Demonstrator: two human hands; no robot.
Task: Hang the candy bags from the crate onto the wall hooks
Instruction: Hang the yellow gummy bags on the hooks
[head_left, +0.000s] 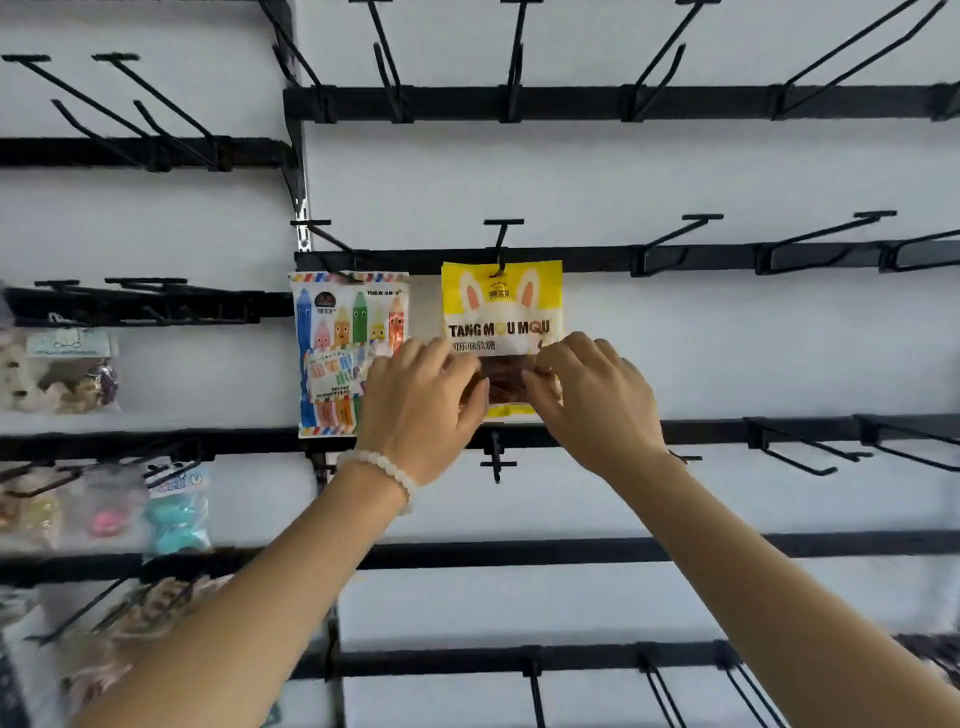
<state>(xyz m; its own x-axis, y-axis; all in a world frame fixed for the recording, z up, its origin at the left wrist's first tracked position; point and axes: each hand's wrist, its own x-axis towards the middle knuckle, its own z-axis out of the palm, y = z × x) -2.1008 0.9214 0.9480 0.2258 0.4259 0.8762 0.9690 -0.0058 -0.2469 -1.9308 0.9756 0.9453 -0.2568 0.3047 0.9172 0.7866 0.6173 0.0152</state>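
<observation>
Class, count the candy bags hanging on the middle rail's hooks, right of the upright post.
2: the crayon-print bag at the rail's left end, and the yellow rabbit bag beside it, held by both hands.

Yellow rabbit-print candy bag (501, 306) hangs upright on black wall hook (502, 244), lower half hidden.

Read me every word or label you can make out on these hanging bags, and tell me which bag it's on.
"TANG MOU MOU": yellow rabbit bag, large letters across its middle.
Same brand, tiny: top right of the crayon bag, barely legible.
Chinese lines and logos on both bags: too small or blurred.
Left wall packets: unreadable.
</observation>
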